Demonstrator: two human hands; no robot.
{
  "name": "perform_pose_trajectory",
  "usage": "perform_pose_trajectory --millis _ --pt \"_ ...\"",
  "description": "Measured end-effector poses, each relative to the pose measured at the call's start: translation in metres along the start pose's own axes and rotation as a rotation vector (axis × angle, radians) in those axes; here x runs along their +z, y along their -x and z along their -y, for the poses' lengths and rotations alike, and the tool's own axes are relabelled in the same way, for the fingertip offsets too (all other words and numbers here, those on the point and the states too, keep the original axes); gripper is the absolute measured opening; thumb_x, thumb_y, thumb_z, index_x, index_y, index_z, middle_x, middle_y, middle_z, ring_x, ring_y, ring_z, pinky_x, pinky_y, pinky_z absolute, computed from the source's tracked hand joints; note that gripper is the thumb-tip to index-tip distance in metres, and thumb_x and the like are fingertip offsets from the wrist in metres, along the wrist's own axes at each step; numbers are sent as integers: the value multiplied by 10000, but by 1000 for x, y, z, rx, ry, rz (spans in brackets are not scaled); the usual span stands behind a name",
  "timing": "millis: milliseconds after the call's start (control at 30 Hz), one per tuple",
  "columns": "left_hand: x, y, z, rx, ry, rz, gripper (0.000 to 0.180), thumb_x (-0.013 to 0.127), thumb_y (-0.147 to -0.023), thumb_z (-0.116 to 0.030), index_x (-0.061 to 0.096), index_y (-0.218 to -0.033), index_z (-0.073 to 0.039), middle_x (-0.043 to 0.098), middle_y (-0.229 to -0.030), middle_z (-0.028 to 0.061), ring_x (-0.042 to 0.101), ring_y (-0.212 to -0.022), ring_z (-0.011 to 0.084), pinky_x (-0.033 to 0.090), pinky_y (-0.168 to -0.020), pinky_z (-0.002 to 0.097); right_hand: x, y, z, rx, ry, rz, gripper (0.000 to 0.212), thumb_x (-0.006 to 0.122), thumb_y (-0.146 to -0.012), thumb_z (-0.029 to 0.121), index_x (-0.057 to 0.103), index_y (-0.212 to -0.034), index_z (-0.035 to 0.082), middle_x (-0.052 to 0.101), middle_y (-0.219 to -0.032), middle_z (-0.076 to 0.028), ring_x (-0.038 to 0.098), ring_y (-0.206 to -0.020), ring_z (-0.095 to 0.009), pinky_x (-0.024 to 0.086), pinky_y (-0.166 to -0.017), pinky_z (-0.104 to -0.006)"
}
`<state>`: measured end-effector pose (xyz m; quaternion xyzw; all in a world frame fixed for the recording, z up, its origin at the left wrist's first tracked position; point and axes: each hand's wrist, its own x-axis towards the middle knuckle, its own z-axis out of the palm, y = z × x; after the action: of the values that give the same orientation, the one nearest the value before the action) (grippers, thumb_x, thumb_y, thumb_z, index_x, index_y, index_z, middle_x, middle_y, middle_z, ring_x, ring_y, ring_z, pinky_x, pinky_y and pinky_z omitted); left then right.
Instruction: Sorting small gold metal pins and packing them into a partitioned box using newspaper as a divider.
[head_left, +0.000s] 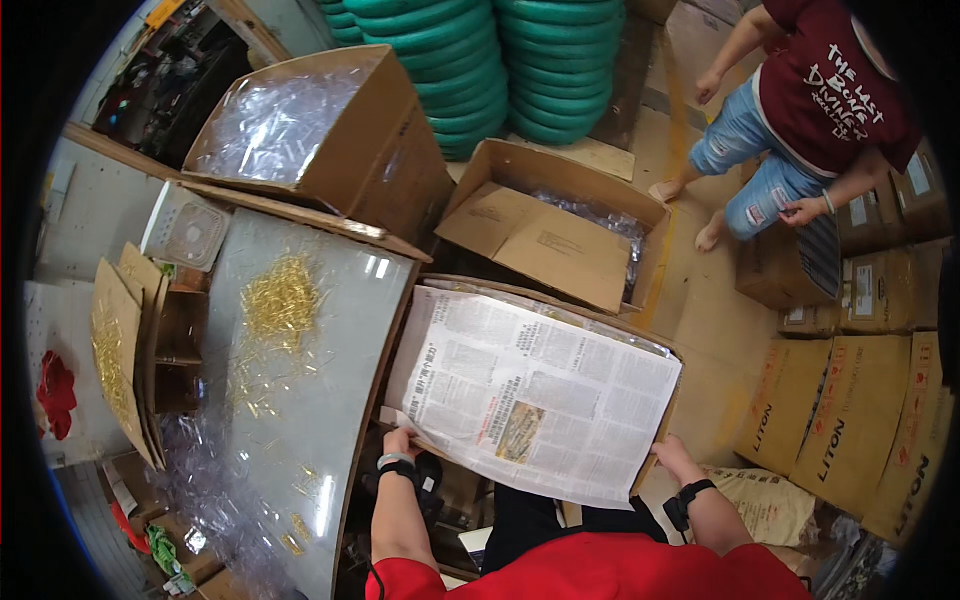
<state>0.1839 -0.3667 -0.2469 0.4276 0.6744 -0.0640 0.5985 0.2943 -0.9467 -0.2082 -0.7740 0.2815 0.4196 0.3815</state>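
A printed newspaper sheet lies spread over a cardboard box in front of me, covering most of its top. Shiny clear plastic shows along the box's far edge. At the near left corner, my left hand is closed on the sheet's edge, against the box rim. My right hand pinches the near right edge of the sheet beside the box wall. Both hands have their fingertips partly hidden.
Left of me, a grey-topped table bears a pile of gold pins and clear plastic pieces. Beyond stand an open carton and a half-flapped box. A person stands at right near stacked cartons.
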Motion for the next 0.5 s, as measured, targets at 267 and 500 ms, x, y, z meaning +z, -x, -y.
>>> perform_pose_trajectory --millis 267,500 --pt "-8 8 6 91 19 156 359 473 -973 -96 542 -1281 75 623 -1243 206 623 -1105 361 532 -903 557 -13 0 -13 -78 31 43 262 623 -790 76 660 -1007 -65 668 -820 -117 632 -675 -217 513 -603 -350" --pt "-2 22 5 120 30 193 304 540 -926 -85 600 -1204 23 668 -1147 162 656 -1030 320 562 -807 509 -20 -20 -34 -109 106 17 241 623 -788 76 655 -971 -77 660 -769 -123 631 -651 -218 510 -590 -353"
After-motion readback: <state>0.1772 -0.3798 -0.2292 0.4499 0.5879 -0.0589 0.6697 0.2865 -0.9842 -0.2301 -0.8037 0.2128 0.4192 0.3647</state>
